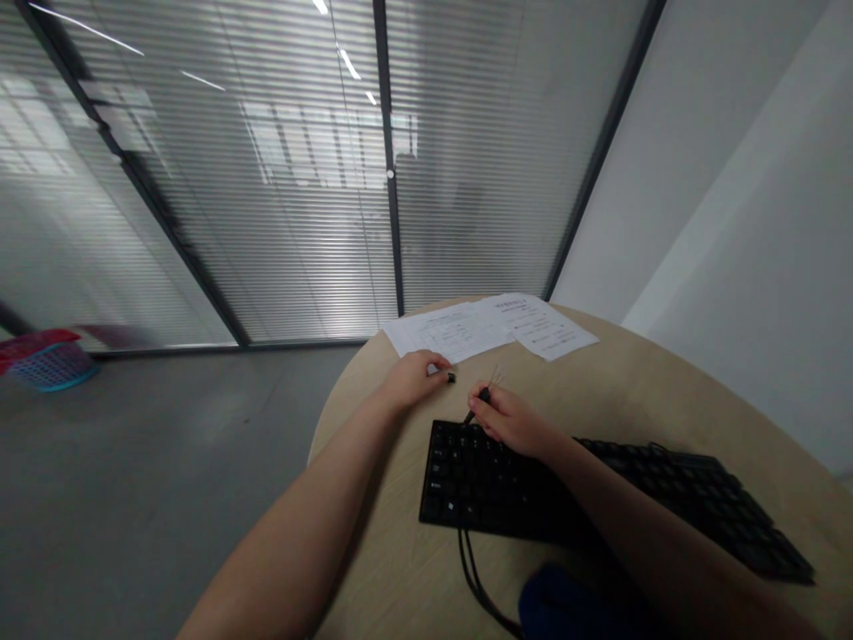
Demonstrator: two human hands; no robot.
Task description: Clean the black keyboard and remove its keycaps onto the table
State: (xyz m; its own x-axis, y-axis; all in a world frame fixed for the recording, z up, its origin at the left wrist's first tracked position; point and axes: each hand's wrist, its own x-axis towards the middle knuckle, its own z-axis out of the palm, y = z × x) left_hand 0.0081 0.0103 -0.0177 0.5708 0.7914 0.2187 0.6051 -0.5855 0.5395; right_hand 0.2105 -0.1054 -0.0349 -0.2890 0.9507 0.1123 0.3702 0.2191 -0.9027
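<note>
A black keyboard [480,489] lies on the round wooden table, beneath my right forearm. My right hand [503,416], above its far left keys, is closed around a keycap puller [484,394] with a dark handle; thin wire prongs stick up past the fingers. To the left, my left hand [419,375] rests on the table top near the papers. Its thumb and forefinger are apart, with the thumb tip right beside a small black keycap [451,378]. Whether the thumb touches that piece I cannot tell.
Printed sheets [459,329] lie at the table's [373,391] far edge. A black cable [470,569] loops out from the keyboard's near side, close to dark blue cloth [553,600]. On the floor at left stands a blue and red basket [53,364]. Glass panels with blinds rise behind.
</note>
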